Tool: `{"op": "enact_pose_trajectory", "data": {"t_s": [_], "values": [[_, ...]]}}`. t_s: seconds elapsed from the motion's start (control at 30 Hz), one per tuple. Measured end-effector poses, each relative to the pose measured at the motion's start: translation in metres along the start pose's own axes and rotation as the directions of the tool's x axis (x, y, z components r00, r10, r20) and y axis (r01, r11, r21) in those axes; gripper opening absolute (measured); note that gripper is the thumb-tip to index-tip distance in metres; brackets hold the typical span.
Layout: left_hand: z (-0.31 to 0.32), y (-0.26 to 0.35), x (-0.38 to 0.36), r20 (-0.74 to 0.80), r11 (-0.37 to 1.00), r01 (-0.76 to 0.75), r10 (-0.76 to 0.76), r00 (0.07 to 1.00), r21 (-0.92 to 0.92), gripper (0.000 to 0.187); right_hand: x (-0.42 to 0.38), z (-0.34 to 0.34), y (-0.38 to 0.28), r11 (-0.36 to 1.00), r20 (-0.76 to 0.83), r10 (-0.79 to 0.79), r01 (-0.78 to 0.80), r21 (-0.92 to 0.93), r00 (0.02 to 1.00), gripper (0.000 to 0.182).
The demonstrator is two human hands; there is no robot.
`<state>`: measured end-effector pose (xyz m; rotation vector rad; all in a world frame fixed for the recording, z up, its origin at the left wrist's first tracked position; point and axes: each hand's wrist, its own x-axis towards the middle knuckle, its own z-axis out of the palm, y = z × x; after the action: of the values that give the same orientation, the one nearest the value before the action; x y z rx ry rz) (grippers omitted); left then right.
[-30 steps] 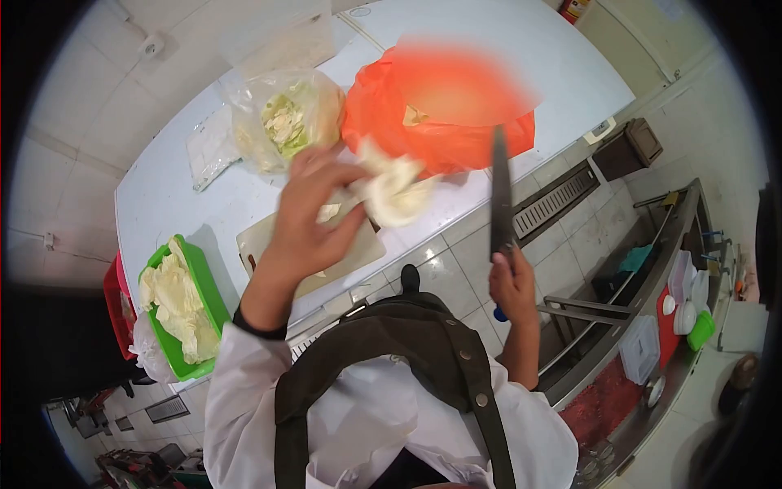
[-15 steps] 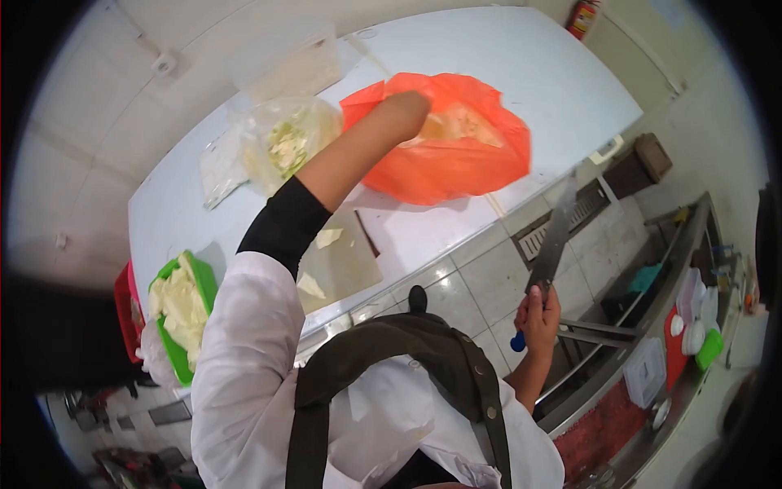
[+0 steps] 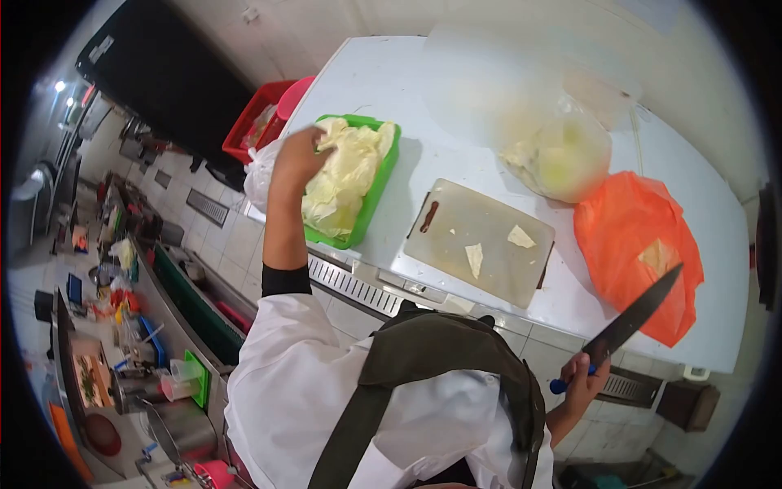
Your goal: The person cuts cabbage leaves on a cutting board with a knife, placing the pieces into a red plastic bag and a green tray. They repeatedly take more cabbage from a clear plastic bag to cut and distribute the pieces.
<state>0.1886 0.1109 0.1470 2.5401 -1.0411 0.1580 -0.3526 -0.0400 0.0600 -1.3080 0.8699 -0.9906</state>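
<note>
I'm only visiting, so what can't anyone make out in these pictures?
All in the head view:
Left hand: whether it grips the pale leaves; its own back hides some fingers.
Clear bag: exact contents, behind blur and plastic.
Orange bag: most of its inside, behind its own folds.
Knife: part of its handle, under the right hand.
White bag: contents, behind its plastic.

White long-sleeved top (image 3: 285, 350), black cuff (image 3: 286, 279), dark olive apron straps (image 3: 456, 349), seemingly metal-snapped
</note>
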Motion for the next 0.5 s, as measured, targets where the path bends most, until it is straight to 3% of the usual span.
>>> {"op": "enact_pose_trajectory", "data": {"t_s": [0.1,0.17,0.23,0.33,0.43,0.5], "values": [[0.041,-0.050,-0.018,-0.038,0.977,0.004,-0.013,0.999,-0.215,0.041,0.018,0.034,-0.005,0.996,0.094,0.086,-0.085,-0.011,0.992,0.029],[0.064,-0.064,-0.012,-0.205,0.996,-0.082,0.072,0.976,-0.039,0.048,0.027,0.056,-0.012,0.995,0.199,0.096,-0.101,0.016,0.975,0.031],[0.087,-0.063,0.001,-0.201,0.991,0.096,-0.075,0.977,0.095,0.047,0.034,0.072,-0.009,0.995,0.271,0.093,-0.102,0.016,0.958,0.031],[0.085,-0.053,0.017,0.185,0.924,0.302,-0.347,0.919,0.233,0.045,0.039,0.088,-0.006,0.995,0.358,0.096,-0.088,-0.039,0.929,0.028],[0.073,-0.052,0.027,0.047,0.991,0.131,-0.129,0.990,-0.029,0.027,0.036,0.096,-0.003,0.993,0.368,0.116,-0.103,-0.054,0.923,0.023],[0.052,-0.033,0.028,-0.155,0.986,-0.021,-0.005,0.988,-0.163,0.018,0.032,0.095,0.003,0.976,0.320,0.212,-0.184,-0.118,0.923,0.021]]}}
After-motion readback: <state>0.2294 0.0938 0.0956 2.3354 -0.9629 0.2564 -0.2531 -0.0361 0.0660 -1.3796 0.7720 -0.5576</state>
